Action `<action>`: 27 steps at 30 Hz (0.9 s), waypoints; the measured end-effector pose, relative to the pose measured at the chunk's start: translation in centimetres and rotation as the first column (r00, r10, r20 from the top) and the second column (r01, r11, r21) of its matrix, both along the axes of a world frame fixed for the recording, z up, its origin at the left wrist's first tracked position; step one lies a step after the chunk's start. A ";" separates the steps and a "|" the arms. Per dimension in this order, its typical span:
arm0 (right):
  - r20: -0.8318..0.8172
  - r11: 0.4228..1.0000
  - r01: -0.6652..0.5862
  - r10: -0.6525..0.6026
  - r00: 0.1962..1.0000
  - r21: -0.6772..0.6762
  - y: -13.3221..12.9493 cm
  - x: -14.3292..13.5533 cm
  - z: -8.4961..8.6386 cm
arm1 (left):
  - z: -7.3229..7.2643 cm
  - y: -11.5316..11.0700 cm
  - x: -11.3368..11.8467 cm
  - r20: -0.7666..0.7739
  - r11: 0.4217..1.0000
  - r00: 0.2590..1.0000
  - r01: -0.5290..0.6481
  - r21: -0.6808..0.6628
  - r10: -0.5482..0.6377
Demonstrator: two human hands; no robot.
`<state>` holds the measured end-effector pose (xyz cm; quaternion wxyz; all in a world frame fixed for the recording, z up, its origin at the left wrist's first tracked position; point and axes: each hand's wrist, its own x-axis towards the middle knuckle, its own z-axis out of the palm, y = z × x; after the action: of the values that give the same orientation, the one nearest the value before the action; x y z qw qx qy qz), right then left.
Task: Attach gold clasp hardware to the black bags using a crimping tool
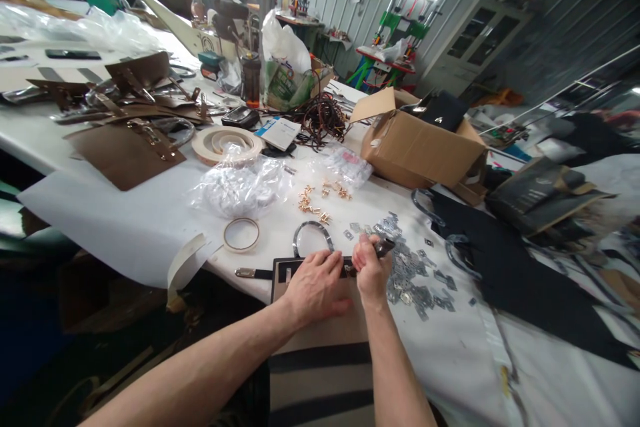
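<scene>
A beige panel with a black top edge [320, 340] lies at the table's front edge, with dark bands lower down. My left hand [319, 285] rests flat on its top part, fingers stretched out. Beside it, my right hand [371, 268] is closed round a dark-handled tool [384, 247], close to the panel's black edge; the tool's lower end is hidden. A dark looped handle [313, 225] stands out beyond the panel's top. From its left side sticks a black strap with a metal tip [246, 273]. Grey metal plates [413, 273] lie in a pile to the right.
Small gold pieces [313, 205] and a tape roll [241, 235] lie beyond my hands. Further back are a plastic bag [235, 187], a cardboard box [420, 147] and brown leather pieces [123, 147]. Black material [520, 287] covers the right side. A person sits across the table.
</scene>
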<state>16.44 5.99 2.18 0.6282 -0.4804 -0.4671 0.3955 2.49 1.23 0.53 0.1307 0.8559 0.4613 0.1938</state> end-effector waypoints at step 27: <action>-0.335 0.965 0.246 -0.202 0.920 0.095 -5.6 -0.3 4.8 | 0.7 -0.2 -5.7 0.094 1.000 0.996 0.012 -0.005 -0.011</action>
<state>16.12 0.42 6.97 0.7682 -0.4160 -0.3257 0.3617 -3.16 0.99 1.20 0.1557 0.8482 0.4501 0.2317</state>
